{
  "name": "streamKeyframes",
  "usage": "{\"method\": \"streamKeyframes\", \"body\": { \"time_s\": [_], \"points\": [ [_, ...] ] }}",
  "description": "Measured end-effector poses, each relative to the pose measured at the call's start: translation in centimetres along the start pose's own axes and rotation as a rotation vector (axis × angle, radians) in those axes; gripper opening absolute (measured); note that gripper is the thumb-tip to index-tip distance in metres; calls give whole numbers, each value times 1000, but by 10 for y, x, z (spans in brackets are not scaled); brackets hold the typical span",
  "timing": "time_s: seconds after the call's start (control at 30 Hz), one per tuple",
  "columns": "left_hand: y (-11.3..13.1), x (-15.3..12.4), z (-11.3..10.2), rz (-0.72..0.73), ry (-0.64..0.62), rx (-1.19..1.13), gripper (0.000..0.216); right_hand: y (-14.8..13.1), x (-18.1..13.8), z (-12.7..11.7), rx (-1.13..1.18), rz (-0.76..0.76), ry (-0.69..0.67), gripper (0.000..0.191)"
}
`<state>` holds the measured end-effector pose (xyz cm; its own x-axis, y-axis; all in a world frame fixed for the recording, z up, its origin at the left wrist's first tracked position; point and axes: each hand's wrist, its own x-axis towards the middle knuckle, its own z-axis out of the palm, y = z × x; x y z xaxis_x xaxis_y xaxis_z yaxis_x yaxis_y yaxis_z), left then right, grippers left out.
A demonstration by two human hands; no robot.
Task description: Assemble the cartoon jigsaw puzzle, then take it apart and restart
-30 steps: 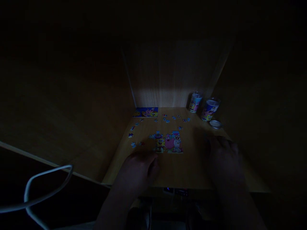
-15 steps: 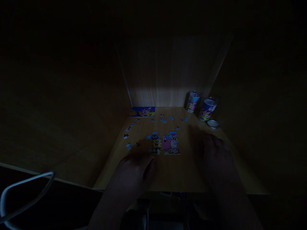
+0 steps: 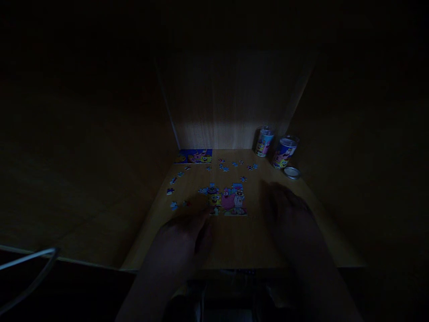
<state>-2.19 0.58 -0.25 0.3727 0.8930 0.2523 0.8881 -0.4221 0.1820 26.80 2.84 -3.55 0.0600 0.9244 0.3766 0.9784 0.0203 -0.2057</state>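
Observation:
A partly joined jigsaw puzzle [image 3: 228, 200] of cartoon figures lies on the wooden desk, with a gap low in its middle. At its lower left corner is my left hand [image 3: 186, 230], index finger stretched to the puzzle's edge and thumb apart from it. Darkness hides whether a piece is under those fingertips. Just right of the puzzle, my right hand [image 3: 284, 210] rests low over the desk, loosely bent, with nothing visible in it. Loose puzzle pieces [image 3: 174, 205] lie in an arc to the left of and behind the joined part.
Two printed cans [image 3: 264, 142] with clear tops stand at the back right, a round metal lid [image 3: 292, 172] before them. A blue picture strip [image 3: 200, 156] lies at the back left. Wooden panels [image 3: 231, 103] enclose the desk; a white cable [image 3: 30, 258] hangs lower left.
My right hand has moved left, closer to the puzzle. My left index finger has edged nearer the puzzle's lower left pieces. The whole view has shifted slightly.

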Motion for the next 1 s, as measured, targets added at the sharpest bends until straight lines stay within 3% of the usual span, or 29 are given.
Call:
{"method": "streamKeyframes", "body": {
  "time_s": [0.7, 1.0],
  "points": [
    [-4, 0, 8, 29, 96, -69, 33, 3, -1, 3, 0, -29, 49, 50],
    [-3, 1, 4, 44, 45, -60, 30, 6, -1, 7, 10, -48, 64, 50]
  ]
}}
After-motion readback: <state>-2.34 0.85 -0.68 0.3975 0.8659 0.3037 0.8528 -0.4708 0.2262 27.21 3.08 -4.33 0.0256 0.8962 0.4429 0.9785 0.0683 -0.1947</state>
